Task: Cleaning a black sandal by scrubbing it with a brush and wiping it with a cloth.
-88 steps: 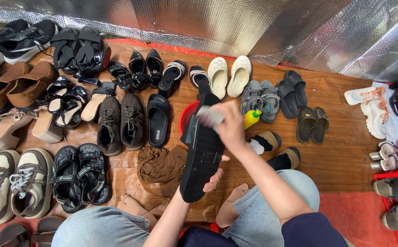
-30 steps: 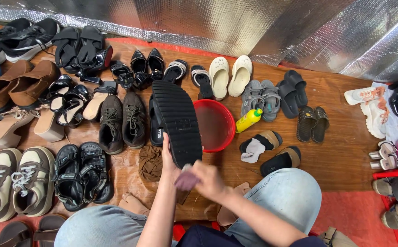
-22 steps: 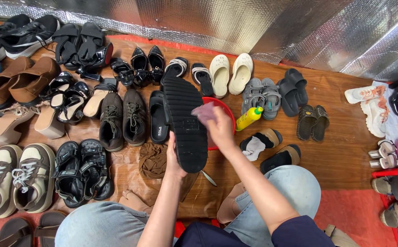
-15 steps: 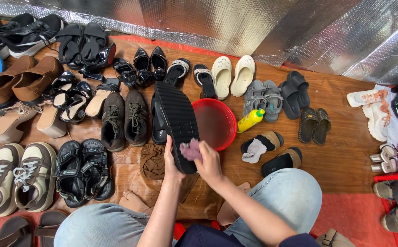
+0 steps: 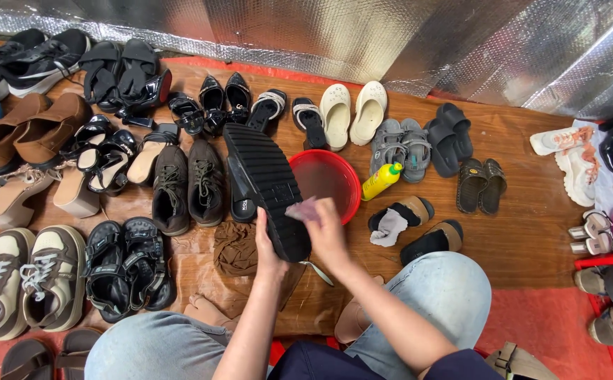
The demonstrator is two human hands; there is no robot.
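Left hand (image 5: 270, 248) grips upturned black shoe (image 5: 264, 186); right hand (image 5: 326, 236) pinches cloth (image 5: 301, 210) on sole.

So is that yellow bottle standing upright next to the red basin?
No, the yellow bottle lies on its side on the wooden floor, just right of the red basin.
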